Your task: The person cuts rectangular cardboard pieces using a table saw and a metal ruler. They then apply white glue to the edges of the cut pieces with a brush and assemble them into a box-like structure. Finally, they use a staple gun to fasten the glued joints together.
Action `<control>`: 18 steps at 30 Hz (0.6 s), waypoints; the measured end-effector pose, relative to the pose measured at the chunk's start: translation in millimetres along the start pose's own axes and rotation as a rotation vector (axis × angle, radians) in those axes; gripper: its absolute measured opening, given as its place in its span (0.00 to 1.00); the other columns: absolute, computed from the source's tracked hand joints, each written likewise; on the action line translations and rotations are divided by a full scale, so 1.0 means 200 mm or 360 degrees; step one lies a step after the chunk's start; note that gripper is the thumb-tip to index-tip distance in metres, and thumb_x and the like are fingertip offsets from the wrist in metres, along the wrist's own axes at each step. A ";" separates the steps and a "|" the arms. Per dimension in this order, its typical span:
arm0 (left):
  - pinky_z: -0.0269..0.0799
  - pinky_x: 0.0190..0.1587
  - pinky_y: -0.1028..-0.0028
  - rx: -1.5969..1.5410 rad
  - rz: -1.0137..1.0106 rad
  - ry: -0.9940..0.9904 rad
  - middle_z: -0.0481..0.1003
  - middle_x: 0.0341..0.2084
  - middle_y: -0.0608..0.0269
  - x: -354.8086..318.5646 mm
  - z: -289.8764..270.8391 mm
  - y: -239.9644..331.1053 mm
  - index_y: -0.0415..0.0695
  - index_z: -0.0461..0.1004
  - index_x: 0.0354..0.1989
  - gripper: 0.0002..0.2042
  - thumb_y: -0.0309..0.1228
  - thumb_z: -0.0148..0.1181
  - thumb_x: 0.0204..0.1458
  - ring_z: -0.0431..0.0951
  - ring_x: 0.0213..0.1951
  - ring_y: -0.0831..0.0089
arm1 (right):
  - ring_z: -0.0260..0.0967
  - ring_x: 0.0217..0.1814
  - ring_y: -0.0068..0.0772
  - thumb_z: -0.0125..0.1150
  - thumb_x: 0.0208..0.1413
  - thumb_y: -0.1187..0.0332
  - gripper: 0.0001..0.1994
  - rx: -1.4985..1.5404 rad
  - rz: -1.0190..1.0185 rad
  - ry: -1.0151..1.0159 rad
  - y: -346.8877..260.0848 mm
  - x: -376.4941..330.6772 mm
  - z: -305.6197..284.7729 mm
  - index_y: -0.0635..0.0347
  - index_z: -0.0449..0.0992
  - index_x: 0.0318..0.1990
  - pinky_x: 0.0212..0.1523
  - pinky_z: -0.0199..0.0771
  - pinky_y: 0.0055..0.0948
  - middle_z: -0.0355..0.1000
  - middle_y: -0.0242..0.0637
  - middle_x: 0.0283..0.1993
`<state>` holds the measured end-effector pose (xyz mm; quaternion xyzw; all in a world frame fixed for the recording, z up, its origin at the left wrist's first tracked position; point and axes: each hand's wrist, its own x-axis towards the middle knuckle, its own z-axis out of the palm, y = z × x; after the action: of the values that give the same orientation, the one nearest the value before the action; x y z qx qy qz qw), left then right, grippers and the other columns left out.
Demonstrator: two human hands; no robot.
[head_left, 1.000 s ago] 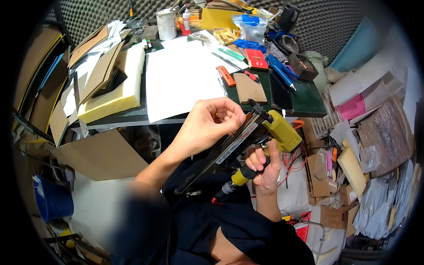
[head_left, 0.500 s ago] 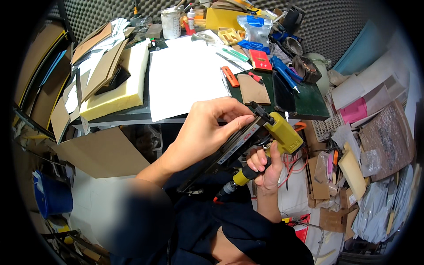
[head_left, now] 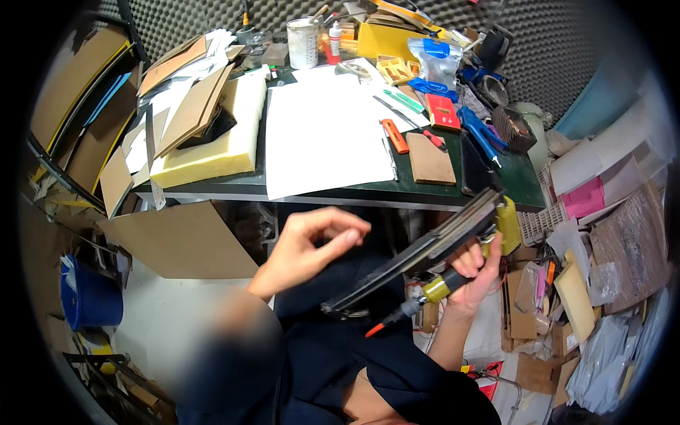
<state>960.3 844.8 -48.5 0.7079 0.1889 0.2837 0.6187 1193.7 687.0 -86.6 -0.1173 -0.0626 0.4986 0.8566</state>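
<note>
My right hand (head_left: 473,275) grips the handle of a yellow and black staple gun (head_left: 432,248) held below the table edge. Its long dark magazine slants down to the left toward my lap, and an orange hose end hangs from the handle. My left hand (head_left: 312,244) hovers just left of the magazine with fingers curled and thumb and fingertips pinched together; I cannot tell if something small sits between them. It does not touch the tool.
A green-topped table (head_left: 520,185) carries a large white sheet (head_left: 322,134), a yellow foam block (head_left: 212,145), a small brown board (head_left: 428,159), an orange knife (head_left: 395,136), and several tools. Cardboard pieces (head_left: 180,237) lean at left. A blue bucket (head_left: 88,297) sits low left.
My left hand has come off the staple gun's magazine and moved left, now pinched and apart from it. The gun has tilted slightly and shifted right.
</note>
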 end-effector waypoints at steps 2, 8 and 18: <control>0.72 0.46 0.76 -0.0159 0.0101 -0.0178 0.77 0.41 0.57 -0.09 0.01 -0.04 0.36 0.75 0.47 0.12 0.29 0.56 0.58 0.77 0.43 0.75 | 0.50 0.14 0.12 0.48 0.65 0.51 0.20 0.0137 0.0007 -0.0122 -0.04 0.02 0.00 0.63 0.68 0.36 0.16 0.55 0.14 0.55 0.22 0.17; 0.65 0.57 0.62 -0.0085 0.0637 -0.0172 0.72 0.48 0.46 -0.15 0.13 -0.01 0.33 0.73 0.48 0.33 0.55 0.36 0.62 0.73 0.53 0.56 | 0.49 0.14 0.12 0.49 0.65 0.52 0.20 0.0302 0.0011 -0.0114 -0.04 0.04 -0.01 0.60 0.65 0.29 0.17 0.54 0.14 0.54 0.22 0.17; 0.66 0.53 0.61 -0.0141 0.1202 0.0564 0.71 0.43 0.44 0.18 0.35 -0.02 0.33 0.72 0.35 0.34 0.56 0.30 0.61 0.73 0.48 0.54 | 0.46 0.14 0.10 0.44 0.67 0.54 0.16 0.0187 0.0096 0.0036 0.17 -0.02 0.06 0.55 0.69 0.50 0.18 0.53 0.14 0.52 0.19 0.16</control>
<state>1032.9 813.5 -51.3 0.6403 0.0072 0.6160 0.4589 1160.7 701.7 -83.1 -0.0741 -0.0200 0.5255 0.8473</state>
